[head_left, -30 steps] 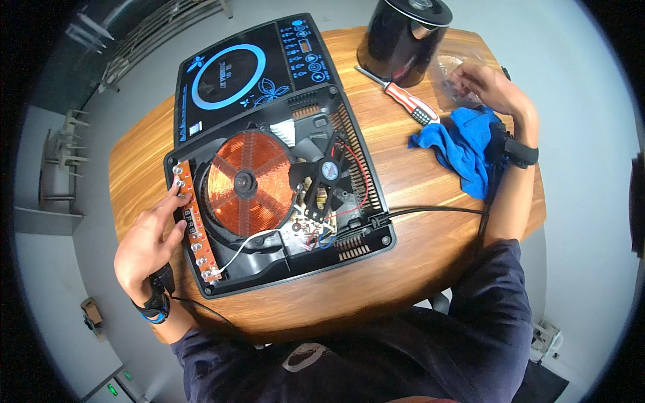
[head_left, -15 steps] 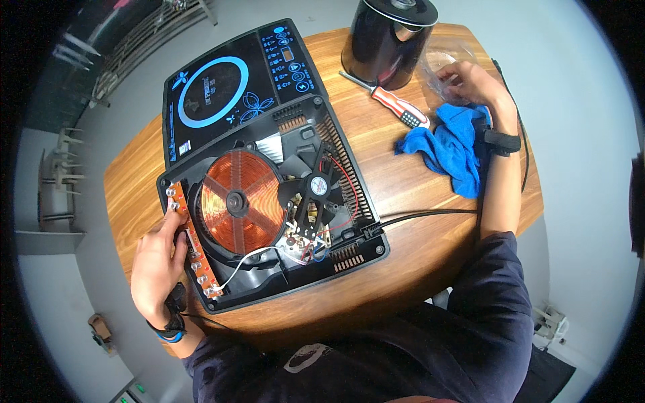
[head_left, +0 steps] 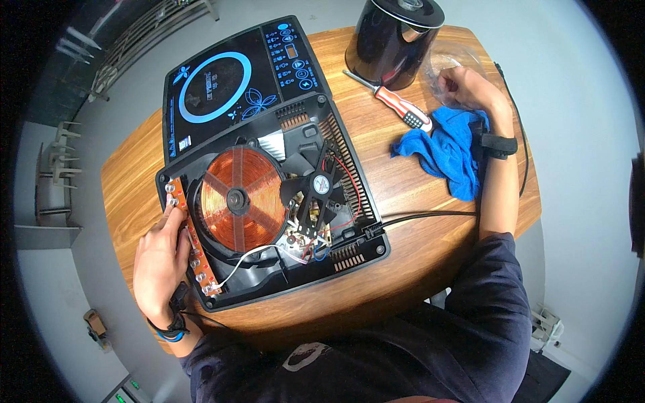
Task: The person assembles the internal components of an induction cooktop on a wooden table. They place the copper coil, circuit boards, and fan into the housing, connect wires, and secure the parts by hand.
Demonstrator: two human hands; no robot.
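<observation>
An induction cooker lies opened up, its black base (head_left: 295,279) holding a copper coil (head_left: 222,221), a fan (head_left: 321,185) and wiring. My left hand (head_left: 161,258) grips a narrow orange circuit board (head_left: 207,272) along the base's left side, thumb and fingers on its edge. Behind the base rests the black glass top panel (head_left: 218,87) with blue markings. At the far right, my right hand (head_left: 468,87) reaches into a clear plastic container or bag (head_left: 457,59), its fingers curled together. What those fingers hold, if anything, is hidden.
On the wooden table (head_left: 416,262), a screwdriver (head_left: 403,111) with a red and white handle lies beside a blue cloth (head_left: 443,154). A dark, shiny lidded pot (head_left: 393,47) stands at the back. A black cord (head_left: 430,213) runs right from the base.
My right hand's fingers have curled in more tightly at the clear plastic. My left hand stays on the circuit board. The whole view has shifted slightly.
</observation>
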